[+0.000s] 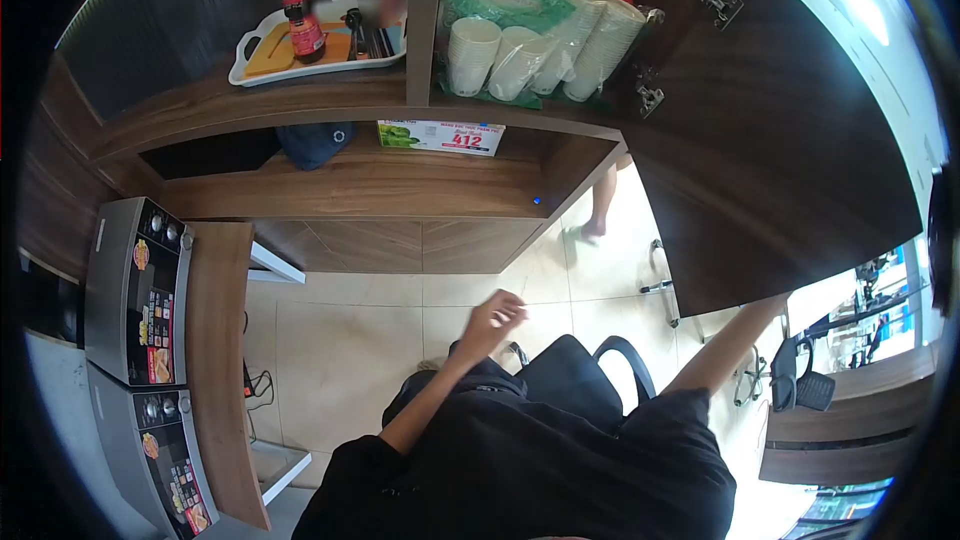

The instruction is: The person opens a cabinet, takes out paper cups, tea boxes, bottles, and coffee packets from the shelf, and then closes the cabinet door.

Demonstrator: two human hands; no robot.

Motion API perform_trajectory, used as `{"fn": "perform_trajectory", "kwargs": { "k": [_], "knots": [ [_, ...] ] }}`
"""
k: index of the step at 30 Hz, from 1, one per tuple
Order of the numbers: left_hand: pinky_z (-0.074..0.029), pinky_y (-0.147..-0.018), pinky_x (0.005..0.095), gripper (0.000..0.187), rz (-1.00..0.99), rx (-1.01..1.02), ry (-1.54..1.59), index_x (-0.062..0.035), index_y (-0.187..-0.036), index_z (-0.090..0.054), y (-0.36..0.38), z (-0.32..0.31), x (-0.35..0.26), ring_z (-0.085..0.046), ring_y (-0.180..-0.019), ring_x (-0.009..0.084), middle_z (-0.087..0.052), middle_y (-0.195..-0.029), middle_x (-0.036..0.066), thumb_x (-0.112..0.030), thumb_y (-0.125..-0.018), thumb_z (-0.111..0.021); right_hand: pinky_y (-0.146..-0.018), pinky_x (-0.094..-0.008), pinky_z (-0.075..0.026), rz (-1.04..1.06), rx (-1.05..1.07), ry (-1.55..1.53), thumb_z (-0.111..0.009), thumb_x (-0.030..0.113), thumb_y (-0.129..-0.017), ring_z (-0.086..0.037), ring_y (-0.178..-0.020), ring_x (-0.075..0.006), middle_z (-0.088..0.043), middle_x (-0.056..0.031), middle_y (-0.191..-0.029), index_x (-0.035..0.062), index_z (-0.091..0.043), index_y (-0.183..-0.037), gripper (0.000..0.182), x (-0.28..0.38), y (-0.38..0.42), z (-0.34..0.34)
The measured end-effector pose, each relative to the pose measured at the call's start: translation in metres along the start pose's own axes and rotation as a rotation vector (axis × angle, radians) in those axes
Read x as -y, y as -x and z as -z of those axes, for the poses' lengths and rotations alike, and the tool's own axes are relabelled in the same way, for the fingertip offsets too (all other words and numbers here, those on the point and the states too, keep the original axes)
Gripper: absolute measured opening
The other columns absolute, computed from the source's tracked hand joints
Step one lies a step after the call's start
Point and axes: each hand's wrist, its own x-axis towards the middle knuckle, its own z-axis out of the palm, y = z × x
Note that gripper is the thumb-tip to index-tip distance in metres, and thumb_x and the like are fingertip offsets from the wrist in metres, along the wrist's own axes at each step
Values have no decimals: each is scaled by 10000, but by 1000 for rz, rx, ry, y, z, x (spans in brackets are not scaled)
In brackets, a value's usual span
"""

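Note:
My left hand (497,318) hangs in front of my body above the tiled floor, fingers loosely bent, with nothing visible in it. My right forearm (725,345) reaches up to the lower edge of an open dark wooden cabinet door (790,160); the hand itself is hidden behind that door. In the cabinet, stacks of white cups (608,45) stand in clear plastic beside a green-and-clear packet (510,2). On the shelf to the left, a white tray (240,68) carries a red-capped sauce bottle (303,20), a yellow-orange board (268,52) and dark utensils (368,38).
A lower shelf (370,190) holds a dark blue cap (315,145) and a sign reading 412 (440,137). Two silver ovens (140,290) stand left, beside a wooden table (218,340). A black bag (575,380) is by my body. Another person's leg (603,202) shows beyond the cabinet.

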Motion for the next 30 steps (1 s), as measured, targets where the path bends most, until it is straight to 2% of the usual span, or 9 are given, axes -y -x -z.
{"fn": "perform_trajectory", "kwargs": {
  "k": [3, 6, 9, 10, 14, 16, 20, 26, 30],
  "knots": [
    [-504, -730, 259, 178, 93, -192, 33, -78, -1041, -620, 15, 51, 23, -672, -869, 112, -697, -910, 22, -208, -929, -668, -978, -397, -430, -369, -12, 254, -566, 366, -959, -580, -1112, -211, -609, -76, -1186, 99, -544, -1265, 407, -87, 112, 76],
    [-525, -752, 283, 161, 129, -374, 62, -60, -1028, -607, 40, 97, 56, -677, -887, 130, -684, -913, 42, -175, -931, -665, -956, -375, -447, -871, 263, 352, -593, 375, -952, -590, -1095, -201, -611, -68, -1185, 104, -536, -1274, 425, -138, 282, 132],
    [-515, -761, 274, 153, 184, -474, 66, -51, -1031, -598, 65, 133, 84, -659, -874, 135, -670, -918, 51, -143, -929, -666, -918, -384, -497, -1369, 757, 274, -633, 323, -940, -614, -1083, -188, -607, -61, -1230, 132, -531, -1306, 425, -116, 421, 106],
    [-500, -749, 264, 151, 210, -514, 71, -55, -1035, -595, 72, 139, 84, -643, -852, 126, -663, -907, 45, -144, -933, -662, -921, -404, -510, -1608, 710, 381, -647, 323, -932, -624, -1073, -206, -614, -71, -1223, 127, -533, -1299, 432, -118, 455, 79],
    [-468, -725, 254, 144, 267, -611, 78, -64, -1044, -595, 84, 147, 82, -609, -813, 113, -666, -910, 41, -153, -944, -648, -880, -369, -536, -1475, 1120, 431, -731, 217, -871, -638, -1043, -259, -625, -110, -1182, 57, -532, -1257, 463, -149, 515, 1],
    [-468, -724, 257, 145, 325, -629, 63, -67, -1047, -596, 81, 145, 72, -613, -820, 118, -673, -926, 50, -163, -948, -641, -864, -359, -544, -907, 1349, 483, -751, 172, -842, -624, -1051, -299, -589, -174, -1211, 29, -492, -1282, 531, -209, 529, -9],
    [-470, -725, 263, 156, 333, -645, 53, -72, -1060, -593, 66, 132, 54, -618, -818, 123, -687, -945, 60, -185, -958, -628, -1006, -454, -457, -539, 1403, 723, -744, 142, -811, -483, -1244, -383, -462, -242, -1331, 21, -383, -1353, 663, -309, 512, -34],
    [-472, -723, 278, 163, 329, -743, 63, -79, -1058, -577, 49, 128, 48, -628, -823, 136, -689, -939, 62, -205, -965, -621, -1213, -413, -199, -733, 1659, 814, -733, 207, -797, -155, -1472, -409, -111, -328, -1562, -84, -44, -1508, 1032, -352, 453, -81],
    [-476, -717, 274, 148, 311, -818, 63, -73, -1040, -584, 41, 124, 40, -629, -815, 135, -697, -936, 67, -192, -961, -623, -1111, -453, -388, -998, 1829, 1063, -723, 242, -816, -447, -1319, -439, -387, -381, -1418, 33, 101, -1531, 1111, -374, 453, -88]
  ]
}}
